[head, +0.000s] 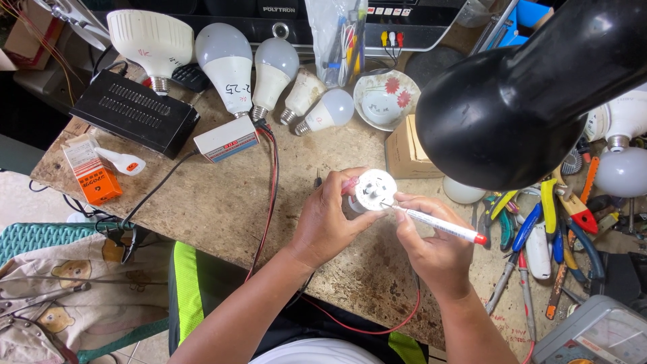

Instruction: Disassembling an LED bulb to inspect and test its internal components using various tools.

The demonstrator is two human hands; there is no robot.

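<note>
Worn, stained wooden workbench [222,202], seen from above. Left hand [328,219]: fingers curled closed around a small white round bulb base with a flat circular face [374,189], held above the middle of the bench, face turned up. Right hand [431,246]: fingers pinched shut on a white marker pen with a red end cap [441,227], its tip touching the circular face, its capped end pointing right. Along the far edge of the bench: a row of five white plastic light bulbs lying on their sides, from a large wide-headed bulb [149,40] at the left to a small round bulb [328,110] at the right. Left of the row: a black slotted metal box [135,111], a small white rectangular box with a red label [226,139] just beside it, and an orange and white cardboard carton [93,174] near the left edge. Red and black wires [271,175] run from the small white box toward the near edge. Behind the hands: a white ceramic bowl with red flowers [385,99]. Upper right: a black rounded lamp shade [532,94], close to the camera, covering part of the bench. Right side: a heap of pliers and cutters with coloured handles [546,229].
</note>
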